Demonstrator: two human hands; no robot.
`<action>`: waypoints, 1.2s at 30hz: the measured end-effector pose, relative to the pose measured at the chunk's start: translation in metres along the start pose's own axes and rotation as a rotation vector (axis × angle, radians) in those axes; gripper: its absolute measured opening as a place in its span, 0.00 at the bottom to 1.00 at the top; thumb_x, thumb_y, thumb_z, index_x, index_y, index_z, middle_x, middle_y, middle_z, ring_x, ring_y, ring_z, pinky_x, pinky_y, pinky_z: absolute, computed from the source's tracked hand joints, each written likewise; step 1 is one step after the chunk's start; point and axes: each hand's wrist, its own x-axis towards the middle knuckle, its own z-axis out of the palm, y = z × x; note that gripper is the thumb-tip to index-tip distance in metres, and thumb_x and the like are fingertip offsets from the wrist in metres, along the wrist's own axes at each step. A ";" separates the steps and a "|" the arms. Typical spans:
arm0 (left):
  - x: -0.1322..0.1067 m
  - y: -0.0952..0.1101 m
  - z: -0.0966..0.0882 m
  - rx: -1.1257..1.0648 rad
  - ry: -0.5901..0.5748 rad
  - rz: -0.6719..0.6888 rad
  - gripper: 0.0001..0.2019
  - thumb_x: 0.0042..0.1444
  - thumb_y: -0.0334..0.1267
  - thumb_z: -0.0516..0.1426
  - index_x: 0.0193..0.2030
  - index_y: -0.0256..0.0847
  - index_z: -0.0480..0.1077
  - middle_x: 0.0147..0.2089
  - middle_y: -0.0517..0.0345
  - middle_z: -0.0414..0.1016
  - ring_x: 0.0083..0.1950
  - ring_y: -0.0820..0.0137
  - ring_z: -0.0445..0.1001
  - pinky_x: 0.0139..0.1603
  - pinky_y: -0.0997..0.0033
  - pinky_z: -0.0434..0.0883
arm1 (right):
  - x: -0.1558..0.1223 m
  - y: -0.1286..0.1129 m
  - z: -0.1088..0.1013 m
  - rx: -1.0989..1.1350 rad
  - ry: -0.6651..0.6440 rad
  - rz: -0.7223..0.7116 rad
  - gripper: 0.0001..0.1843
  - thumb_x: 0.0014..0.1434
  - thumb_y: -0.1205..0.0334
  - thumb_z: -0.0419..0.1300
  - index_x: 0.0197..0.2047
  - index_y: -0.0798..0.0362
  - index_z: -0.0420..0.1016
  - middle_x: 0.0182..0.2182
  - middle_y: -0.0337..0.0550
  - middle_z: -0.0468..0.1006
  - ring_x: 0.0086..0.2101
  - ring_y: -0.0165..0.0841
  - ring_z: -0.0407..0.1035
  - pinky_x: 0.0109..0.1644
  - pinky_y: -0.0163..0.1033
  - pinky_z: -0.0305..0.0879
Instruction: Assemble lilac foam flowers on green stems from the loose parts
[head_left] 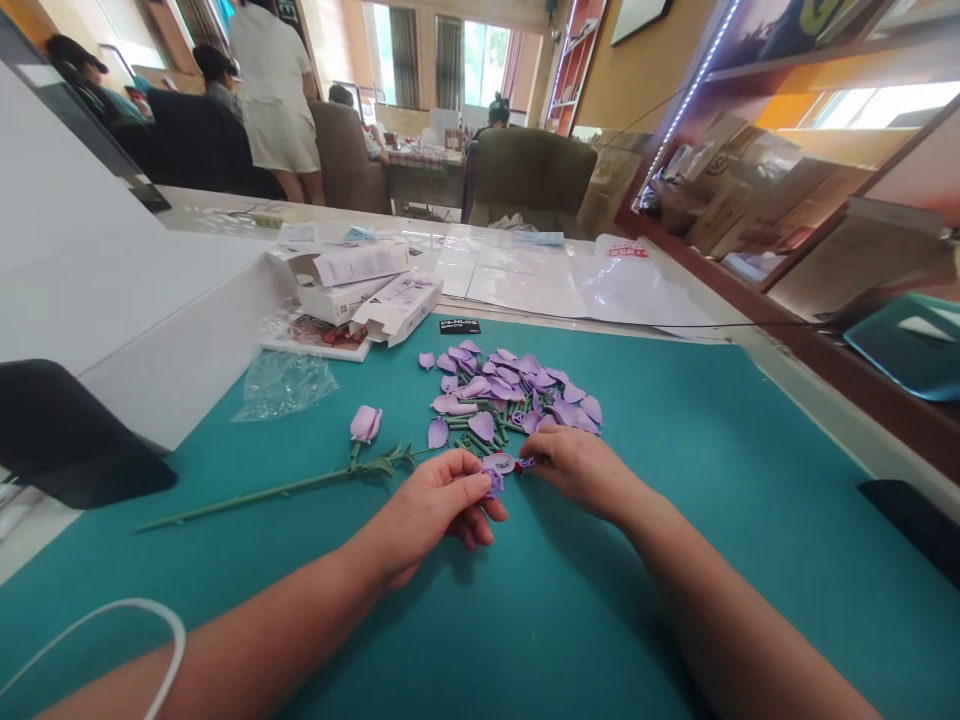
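My left hand [450, 495] is closed in a pinch on a small purple plastic piece [493, 482], held just above the mat in front of the pile. At the pile's near edge my right hand [574, 460] is curled, its fingertips together at another small purple piece [527, 462] beside a bit of red. Between the hands lies a pale purple petal [499, 463]. The pile holds many purple petals [529, 378] and dark green stem pieces [469, 440]. Left of it, a toy rose [366, 424] with a pink-purple head and a long green stem [277, 488] lies flat.
Opened white boxes [401, 305] and a crumpled clear bag [289, 383] are at the back left, by a black card [459, 327]. Clear plastic sheets [525, 280] lie behind the green mat [675, 400]. Several people are across the room; shelves stand right.
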 end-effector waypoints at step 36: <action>0.019 -0.020 -0.016 -0.200 -0.001 -0.064 0.09 0.56 0.39 0.59 0.38 0.35 0.71 0.29 0.58 0.75 0.28 0.76 0.74 0.31 0.78 0.70 | -0.001 -0.046 0.033 0.553 0.298 -0.221 0.13 0.64 0.63 0.52 0.46 0.52 0.76 0.32 0.45 0.73 0.34 0.33 0.70 0.38 0.39 0.70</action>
